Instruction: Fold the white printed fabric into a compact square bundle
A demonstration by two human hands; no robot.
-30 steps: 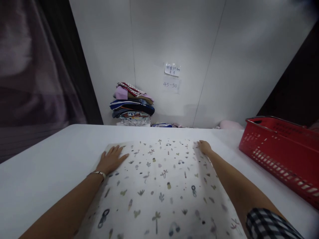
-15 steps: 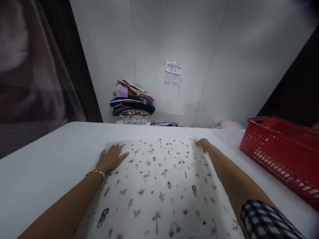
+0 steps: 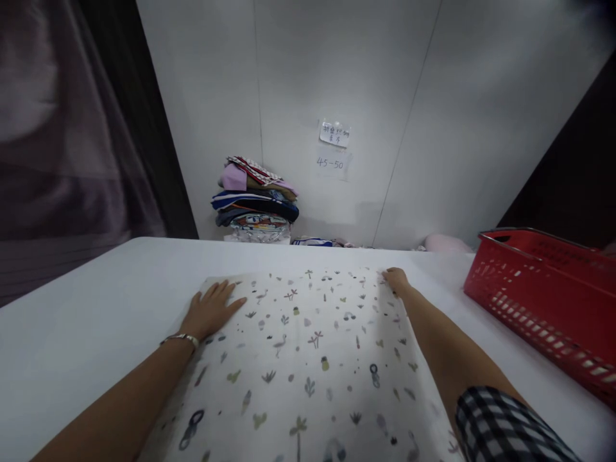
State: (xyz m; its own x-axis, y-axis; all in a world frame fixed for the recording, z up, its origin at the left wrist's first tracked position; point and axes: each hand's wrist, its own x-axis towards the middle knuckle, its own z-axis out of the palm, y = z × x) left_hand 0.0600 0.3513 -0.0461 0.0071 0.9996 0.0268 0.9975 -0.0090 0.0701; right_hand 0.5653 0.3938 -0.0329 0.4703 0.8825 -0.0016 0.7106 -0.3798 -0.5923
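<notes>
A white cloth (image 3: pixel 308 359) printed with small palms, flamingos and pineapples lies spread before me on the white table (image 3: pixel 81 333). My left hand (image 3: pixel 212 311), a bracelet at its wrist, rests palm down with fingers spread near the cloth's far left corner. At the far right corner, my right hand (image 3: pixel 397 281) has its fingers closed on the cloth's edge; the fingertips are partly hidden. The near end of the cloth runs out of view at the bottom.
A red plastic basket (image 3: pixel 543 295) stands on the table at the right. Behind the table's far edge rises a stack of folded fabrics (image 3: pixel 257 196), with a pink bundle (image 3: pixel 446 243) farther right. Paper notes (image 3: pixel 334 133) hang on the pale wall. A curtain (image 3: pixel 81 160) hangs at the left.
My right hand has shifted slightly to the right with the corner, and the cloth's right side looks straighter and flatter. The printed pattern has slid slightly left and toward me. My left hand has barely moved.
</notes>
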